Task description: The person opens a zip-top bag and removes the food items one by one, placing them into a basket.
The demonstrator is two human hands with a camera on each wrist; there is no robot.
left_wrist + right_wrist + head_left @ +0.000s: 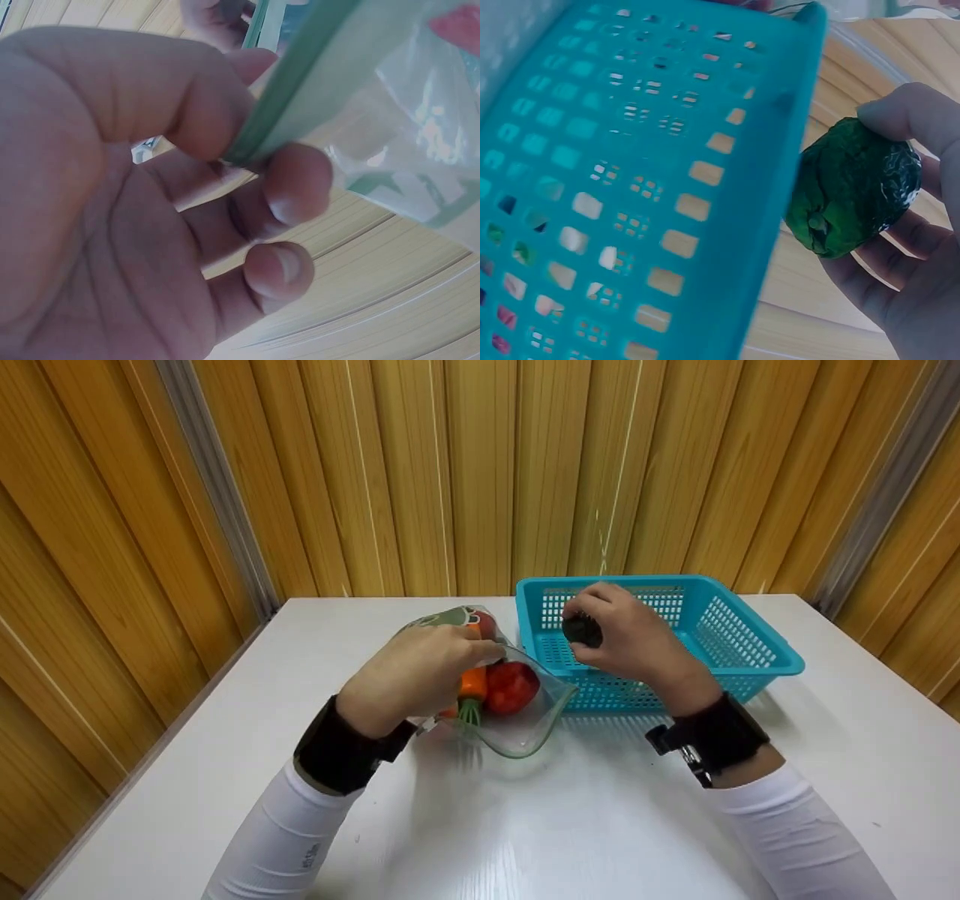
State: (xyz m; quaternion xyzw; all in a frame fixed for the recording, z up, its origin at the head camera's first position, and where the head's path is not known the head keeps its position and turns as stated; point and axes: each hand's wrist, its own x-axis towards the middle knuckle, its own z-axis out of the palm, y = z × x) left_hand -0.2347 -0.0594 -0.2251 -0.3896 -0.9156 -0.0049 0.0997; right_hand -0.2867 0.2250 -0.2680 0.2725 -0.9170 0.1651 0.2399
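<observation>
My left hand [420, 671] pinches the green-edged opening of a clear zip bag [529, 739] between thumb and finger, its other fingers curled below in the left wrist view. Inside the bag lie an orange carrot [472, 682] with green stalks and a shiny red fruit [512, 688], with more red behind the hand. My right hand [637, 637] holds a dark green, wrinkled, rounded fruit [855, 187] with a short stem stub. In the head view it overlaps the near left part of a turquoise basket [739, 670]; the right wrist view shows the fruit close by the basket's rim.
The perforated basket stands at the back right of the white table [480, 825], just right of the bag. Through its holes in the right wrist view, patches of green and red show. Wood-patterned panels [480, 472] close off the back and sides.
</observation>
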